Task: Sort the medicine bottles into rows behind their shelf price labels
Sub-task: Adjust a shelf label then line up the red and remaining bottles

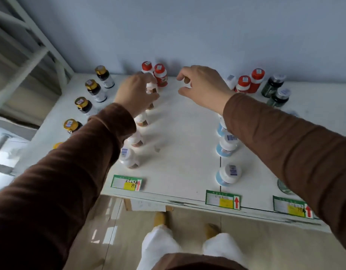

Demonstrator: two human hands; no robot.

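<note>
My left hand grips a white bottle with a brown label at the far end of a row of like bottles. That row runs back from the left price label. My right hand hovers over the bare middle of the shelf with its fingers curved and nothing between them. White bottles with blue labels line up behind the middle price label. Two red-capped bottles stand by the back wall just beyond my left hand, and two more stand behind my right wrist.
Amber bottles with gold caps form a row along the shelf's left side. Two dark green bottles stand at the back right. A third price label sits at the front right, with a bottle half hidden under my right arm.
</note>
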